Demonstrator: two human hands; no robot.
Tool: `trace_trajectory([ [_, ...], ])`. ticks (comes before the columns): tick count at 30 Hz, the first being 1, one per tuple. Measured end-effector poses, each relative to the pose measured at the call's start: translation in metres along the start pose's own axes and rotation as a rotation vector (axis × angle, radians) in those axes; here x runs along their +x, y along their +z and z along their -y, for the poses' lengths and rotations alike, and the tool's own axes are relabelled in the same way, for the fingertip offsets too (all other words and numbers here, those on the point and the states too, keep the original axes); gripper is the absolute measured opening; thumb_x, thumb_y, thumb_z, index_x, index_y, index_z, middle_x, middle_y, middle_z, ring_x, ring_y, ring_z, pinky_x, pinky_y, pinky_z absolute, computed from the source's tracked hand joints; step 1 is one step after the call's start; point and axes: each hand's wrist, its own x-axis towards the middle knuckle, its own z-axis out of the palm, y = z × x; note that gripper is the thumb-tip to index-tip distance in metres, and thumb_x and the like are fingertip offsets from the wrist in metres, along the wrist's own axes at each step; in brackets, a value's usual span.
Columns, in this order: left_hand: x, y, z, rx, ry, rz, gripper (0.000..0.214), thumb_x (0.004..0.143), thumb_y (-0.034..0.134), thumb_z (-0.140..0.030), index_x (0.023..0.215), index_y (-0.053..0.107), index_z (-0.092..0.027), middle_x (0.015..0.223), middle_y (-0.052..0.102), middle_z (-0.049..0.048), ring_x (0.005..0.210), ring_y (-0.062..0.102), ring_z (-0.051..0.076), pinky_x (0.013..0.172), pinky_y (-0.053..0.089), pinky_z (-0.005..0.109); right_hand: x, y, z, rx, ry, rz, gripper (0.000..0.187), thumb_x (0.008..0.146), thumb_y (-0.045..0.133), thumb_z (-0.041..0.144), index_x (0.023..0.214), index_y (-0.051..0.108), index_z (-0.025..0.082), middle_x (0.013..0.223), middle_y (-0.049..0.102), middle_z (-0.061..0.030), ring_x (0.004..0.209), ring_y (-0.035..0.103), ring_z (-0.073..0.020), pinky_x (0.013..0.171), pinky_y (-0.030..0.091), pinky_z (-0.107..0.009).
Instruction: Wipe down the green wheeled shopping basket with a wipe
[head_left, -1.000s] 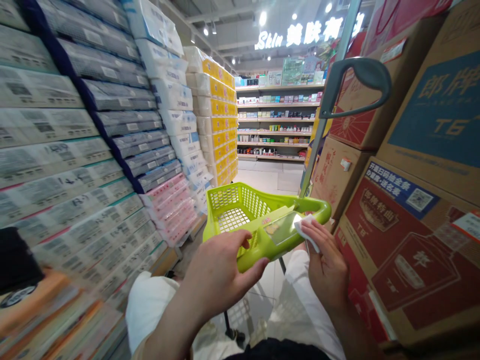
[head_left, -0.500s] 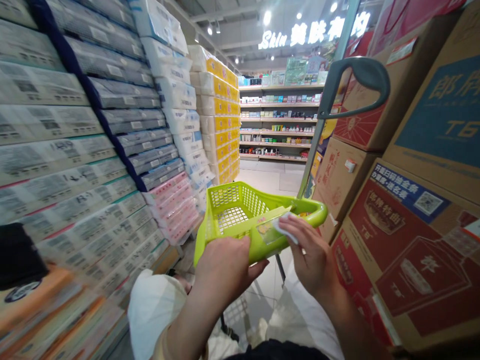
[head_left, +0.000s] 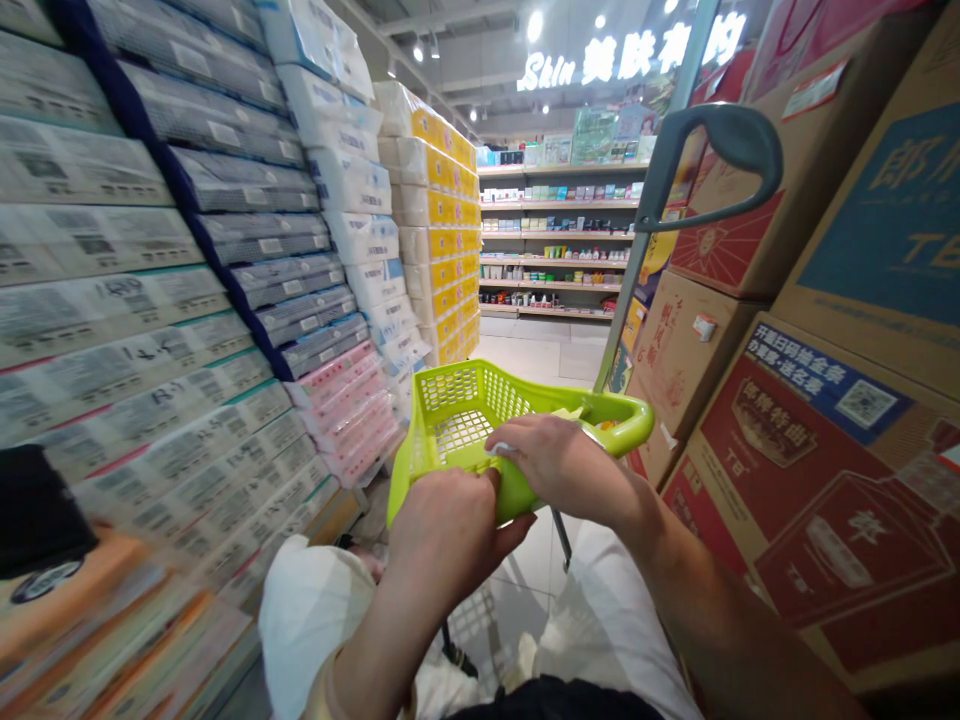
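A lime-green plastic shopping basket (head_left: 401,480) with perforated walls is held up in front of me, its near rim toward my body. My left hand (head_left: 450,520) grips that near rim, fingers over the edge and thumb below. On the same rim, just right of it, my right hand (head_left: 555,455) presses a small white wipe (head_left: 504,449) against the plastic. Its fingers are closed over the wipe, so most of the wipe is hidden. The label on the rim is now covered by this hand.
Tall stacks of packaged tissues (head_left: 442,210) line the left side. Cardboard boxes (head_left: 787,420) are piled on the right, beside a grey handle (head_left: 712,165) on a pole. Stocked shelves (head_left: 559,215) stand at the back, beyond a tiled floor (head_left: 525,348).
My right hand has slid left along the rim with the wipe, from the label's right end to close beside my left hand. My left hand keeps its hold on the basket.
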Motion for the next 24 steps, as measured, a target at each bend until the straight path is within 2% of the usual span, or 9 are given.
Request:
trace_trajectory([
  [4, -0.001, 0.000, 0.001, -0.016, 0.021, -0.016, 0.037, 0.087, 0.053, -0.054, 0.081, 0.067, -0.020, 0.075, 0.071, 0.0104, 0.073, 0.069, 0.032, 0.063, 0.049, 0.038, 0.012, -0.012, -0.016, -0.047, 0.149, 0.119, 0.028, 0.097, 0.042, 0.017, 0.091, 0.069, 0.018, 0.081, 0.072, -0.0037, 0.073, 0.065, -0.0150, 0.067, 0.044, -0.023],
  [7, 0.000, 0.000, 0.001, -0.023, 0.028, -0.041, 0.035, 0.086, 0.054, -0.054, 0.079, 0.066, -0.021, 0.074, 0.071, 0.0094, 0.073, 0.069, 0.032, 0.063, 0.050, 0.038, 0.017, -0.016, -0.032, -0.083, 0.240, 0.159, 0.027, 0.096, 0.043, 0.017, 0.086, 0.069, 0.016, 0.084, 0.073, -0.0070, 0.076, 0.066, -0.0174, 0.065, 0.044, -0.024],
  [9, 0.000, 0.001, 0.001, -0.022, 0.028, -0.045, 0.035, 0.086, 0.054, -0.053, 0.078, 0.065, -0.021, 0.074, 0.071, 0.0094, 0.073, 0.069, 0.031, 0.064, 0.050, 0.038, 0.020, -0.015, -0.031, -0.065, 0.230, 0.191, 0.026, 0.096, 0.044, 0.018, 0.088, 0.069, 0.017, 0.088, 0.073, -0.0063, 0.081, 0.067, -0.0169, 0.068, 0.044, -0.023],
  [13, -0.001, 0.000, 0.001, -0.002, 0.016, -0.029, 0.037, 0.086, 0.053, -0.053, 0.079, 0.065, -0.019, 0.074, 0.071, 0.0107, 0.073, 0.069, 0.031, 0.063, 0.050, 0.038, 0.030, -0.009, -0.018, 0.045, 0.102, 0.248, 0.024, 0.097, 0.046, 0.021, 0.094, 0.069, 0.023, 0.091, 0.074, 0.0001, 0.082, 0.067, -0.0128, 0.070, 0.046, -0.019],
  [15, -0.002, -0.001, 0.002, -0.002, 0.015, -0.021, 0.036, 0.087, 0.053, -0.053, 0.080, 0.065, -0.019, 0.075, 0.071, 0.0107, 0.074, 0.069, 0.031, 0.065, 0.050, 0.037, 0.034, -0.009, -0.024, 0.068, 0.097, 0.259, 0.022, 0.095, 0.049, 0.022, 0.093, 0.071, 0.024, 0.091, 0.075, 0.0008, 0.080, 0.067, -0.0124, 0.069, 0.047, -0.019],
  [20, -0.003, -0.002, 0.004, -0.015, 0.012, -0.008, 0.037, 0.086, 0.054, -0.055, 0.083, 0.066, -0.020, 0.077, 0.071, 0.0105, 0.075, 0.069, 0.030, 0.066, 0.049, 0.037, 0.025, -0.018, -0.064, -0.006, 0.222, 0.166, 0.026, 0.093, 0.049, 0.019, 0.080, 0.071, 0.017, 0.079, 0.074, -0.0052, 0.069, 0.067, -0.0154, 0.060, 0.047, -0.022],
  [22, -0.002, -0.002, 0.004, -0.017, 0.005, -0.006, 0.038, 0.086, 0.054, -0.056, 0.082, 0.067, -0.020, 0.077, 0.071, 0.0107, 0.075, 0.068, 0.030, 0.066, 0.049, 0.037, 0.014, -0.019, -0.068, -0.011, 0.222, 0.102, 0.028, 0.094, 0.046, 0.019, 0.082, 0.071, 0.017, 0.079, 0.074, -0.0052, 0.069, 0.068, -0.0160, 0.061, 0.049, -0.023],
  [24, -0.002, -0.001, 0.004, -0.018, -0.001, -0.007, 0.038, 0.085, 0.055, -0.056, 0.082, 0.067, -0.020, 0.076, 0.071, 0.0108, 0.075, 0.068, 0.030, 0.067, 0.049, 0.037, 0.002, -0.015, -0.061, 0.049, 0.175, 0.003, 0.028, 0.096, 0.044, 0.021, 0.089, 0.072, 0.019, 0.081, 0.075, -0.0031, 0.073, 0.069, -0.0164, 0.064, 0.052, -0.024],
])
